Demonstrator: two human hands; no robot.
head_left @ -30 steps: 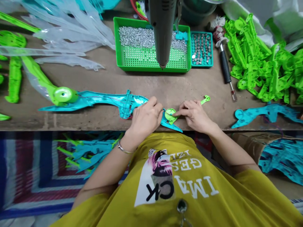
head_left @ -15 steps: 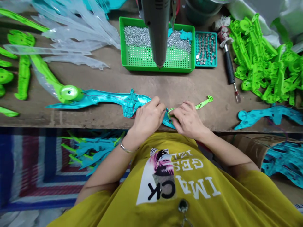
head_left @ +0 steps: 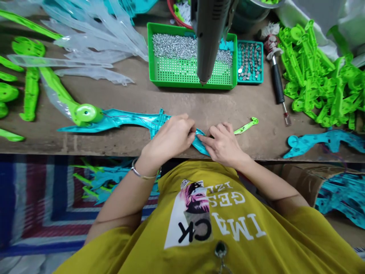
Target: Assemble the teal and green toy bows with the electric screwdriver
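A long blue plastic shell [head_left: 129, 118] lies along the table's near side, its inner side up, with a thin dark red wire running along it. My left hand [head_left: 174, 134] is over its right-middle part, fingers curled and pinched together; whatever is between them is hidden. My right hand [head_left: 222, 144] grips the shell's right end with thumb and fingers close together. From behind that hand a narrow bright green plastic arm [head_left: 245, 126] sticks out to the right. At the shell's left end sits a green piece with a round silvery disc [head_left: 86, 112].
A hanging electric screwdriver [head_left: 209, 42] points down over a green tray [head_left: 192, 84] of small screws. Beside it are a small teal tray [head_left: 250, 80] of metal pieces and a black-handled screwdriver [head_left: 277, 82]. Green parts [head_left: 313, 83] are heaped right; another blue shell [head_left: 325, 140] lies nearer.
My left hand has shifted a little left along the shell. My right fingers have moved left onto the shell's end, covering the green ring seen before. The view has shifted slightly.
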